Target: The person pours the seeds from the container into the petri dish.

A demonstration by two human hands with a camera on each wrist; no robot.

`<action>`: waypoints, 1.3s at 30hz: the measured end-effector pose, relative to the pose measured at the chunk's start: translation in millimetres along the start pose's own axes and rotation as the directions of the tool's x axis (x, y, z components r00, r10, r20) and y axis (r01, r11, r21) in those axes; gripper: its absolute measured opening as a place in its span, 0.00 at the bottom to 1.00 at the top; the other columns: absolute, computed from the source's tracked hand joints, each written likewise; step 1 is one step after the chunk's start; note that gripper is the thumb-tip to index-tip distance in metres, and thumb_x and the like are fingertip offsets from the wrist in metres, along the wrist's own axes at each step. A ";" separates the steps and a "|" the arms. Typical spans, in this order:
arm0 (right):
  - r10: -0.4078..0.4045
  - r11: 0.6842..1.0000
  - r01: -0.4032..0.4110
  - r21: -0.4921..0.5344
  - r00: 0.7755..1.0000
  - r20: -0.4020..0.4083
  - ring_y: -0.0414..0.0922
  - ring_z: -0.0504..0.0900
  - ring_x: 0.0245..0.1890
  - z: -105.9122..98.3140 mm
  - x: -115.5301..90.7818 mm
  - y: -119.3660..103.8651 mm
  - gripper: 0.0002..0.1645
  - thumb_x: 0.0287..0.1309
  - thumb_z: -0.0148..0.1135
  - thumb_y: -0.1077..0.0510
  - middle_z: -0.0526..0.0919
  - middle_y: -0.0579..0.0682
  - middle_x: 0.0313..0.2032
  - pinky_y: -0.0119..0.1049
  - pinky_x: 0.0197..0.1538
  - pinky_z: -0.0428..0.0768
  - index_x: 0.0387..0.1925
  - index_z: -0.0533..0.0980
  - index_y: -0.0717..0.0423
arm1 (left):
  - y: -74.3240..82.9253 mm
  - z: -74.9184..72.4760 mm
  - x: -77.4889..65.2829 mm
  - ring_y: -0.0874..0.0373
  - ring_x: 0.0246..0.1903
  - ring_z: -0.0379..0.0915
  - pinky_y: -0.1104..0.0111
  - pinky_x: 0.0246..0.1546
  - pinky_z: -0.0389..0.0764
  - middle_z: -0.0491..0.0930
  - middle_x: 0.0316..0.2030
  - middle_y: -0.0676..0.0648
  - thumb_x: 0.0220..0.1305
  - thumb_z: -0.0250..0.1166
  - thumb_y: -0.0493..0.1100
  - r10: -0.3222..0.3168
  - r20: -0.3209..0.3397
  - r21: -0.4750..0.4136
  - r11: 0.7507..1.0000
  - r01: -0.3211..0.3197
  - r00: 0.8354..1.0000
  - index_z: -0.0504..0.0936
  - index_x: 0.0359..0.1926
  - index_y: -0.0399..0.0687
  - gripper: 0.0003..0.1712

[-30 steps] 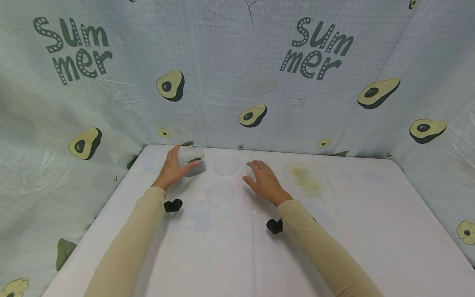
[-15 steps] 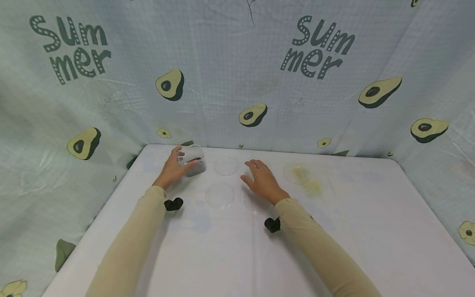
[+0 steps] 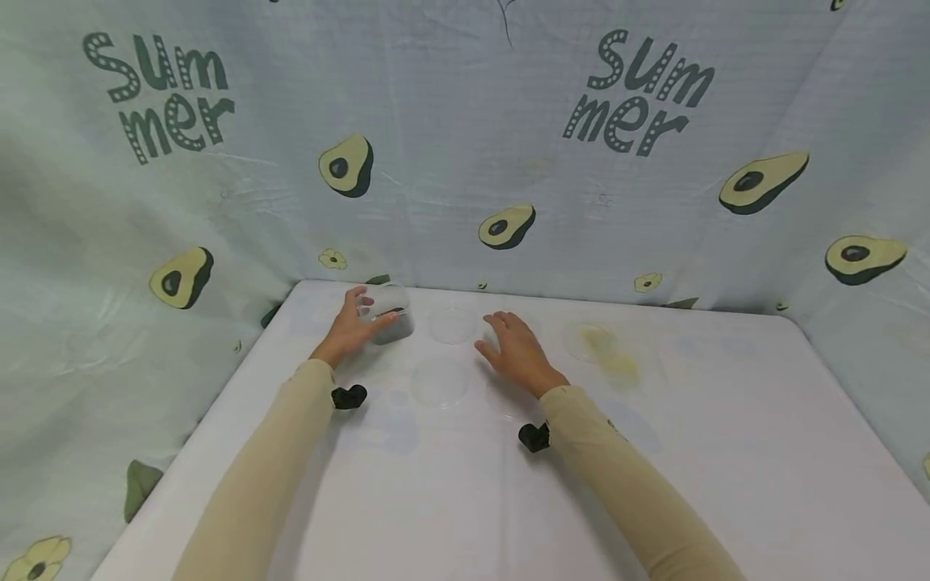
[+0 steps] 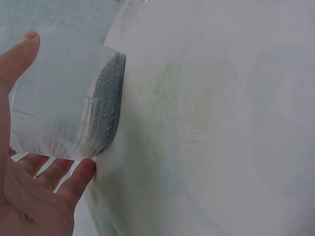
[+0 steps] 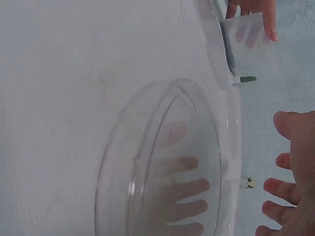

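Observation:
My left hand point(image 3: 352, 327) holds a clear plastic cup point(image 4: 64, 93) at the back left of the white table, thumb on one side and fingers on the other. Dark grey grains point(image 4: 108, 101) lie in the cup's bottom, which is at the tabletop. My right hand point(image 3: 517, 355) is over the table right of centre, fingers spread and slightly bent, holding nothing. Close by it stands a clear round dish point(image 5: 130, 162), in which the fingers show again. Part of another clear dish point(image 3: 508, 415) is hidden under this hand and wrist.
Several clear round dishes stand on the white table point(image 3: 407, 500), among them one point(image 3: 452, 325) at the back, one point(image 3: 440, 382) nearer and one point(image 3: 590, 343) at the right. A yellow stain point(image 3: 621, 367) marks the cloth beside it. A patterned curtain point(image 3: 436, 121) borders the table behind.
The head view has shifted slightly, so the scene sits a little further right. My left fingers have spread a little around the cup. My right hand has barely moved.

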State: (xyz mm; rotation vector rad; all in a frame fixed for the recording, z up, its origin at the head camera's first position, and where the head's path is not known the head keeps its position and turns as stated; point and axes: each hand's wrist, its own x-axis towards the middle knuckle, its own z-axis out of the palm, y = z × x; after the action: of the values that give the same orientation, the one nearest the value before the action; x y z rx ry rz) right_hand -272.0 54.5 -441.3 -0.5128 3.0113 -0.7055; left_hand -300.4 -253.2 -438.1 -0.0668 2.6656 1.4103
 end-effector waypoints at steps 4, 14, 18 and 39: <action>-0.006 1.000 0.006 0.006 1.000 0.006 0.54 0.56 0.74 2.2 2.0 -1.4 0.36 0.67 0.54 0.42 0.62 0.56 0.71 0.50 0.74 0.57 0.70 0.62 0.52 | -1.9 1.3 0.9 0.43 0.74 0.46 0.45 0.71 0.56 0.52 0.73 0.42 0.56 0.62 0.71 0.000 -0.009 0.007 1.000 0.000 1.000 0.35 0.75 0.54 0.62; -0.020 1.000 0.020 -0.002 1.000 -0.001 0.54 0.57 0.73 4.5 6.1 -2.9 0.35 0.67 0.55 0.43 0.64 0.56 0.70 0.50 0.75 0.57 0.69 0.63 0.54 | -3.1 3.6 -1.3 0.42 0.75 0.45 0.45 0.72 0.54 0.50 0.74 0.41 0.58 0.61 0.70 0.012 -0.004 -0.007 1.000 -0.012 1.000 0.33 0.75 0.54 0.60; -0.029 0.999 0.029 -0.016 1.000 -0.003 0.55 0.57 0.73 5.5 8.9 -3.2 0.34 0.67 0.54 0.44 0.64 0.57 0.69 0.50 0.75 0.56 0.69 0.63 0.55 | -2.8 3.7 -2.5 0.43 0.75 0.45 0.46 0.72 0.54 0.50 0.74 0.40 0.58 0.61 0.70 0.009 -0.010 -0.001 1.000 -0.009 1.000 0.33 0.75 0.54 0.60; -0.034 0.994 0.038 -0.105 0.999 0.042 0.56 0.57 0.73 13.9 27.4 -9.7 0.37 0.67 0.54 0.41 0.65 0.57 0.69 0.57 0.74 0.54 0.69 0.62 0.57 | 0.6 4.4 -1.7 0.43 0.75 0.46 0.47 0.72 0.55 0.51 0.73 0.41 0.59 0.62 0.68 -0.004 -0.017 -0.003 1.000 0.004 1.000 0.34 0.75 0.54 0.59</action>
State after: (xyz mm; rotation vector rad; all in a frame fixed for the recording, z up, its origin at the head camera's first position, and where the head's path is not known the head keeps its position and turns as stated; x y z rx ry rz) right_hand -293.8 31.7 -447.7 -0.5789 3.0215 -0.5332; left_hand -298.4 -249.4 -439.8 -0.0850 2.6752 1.4186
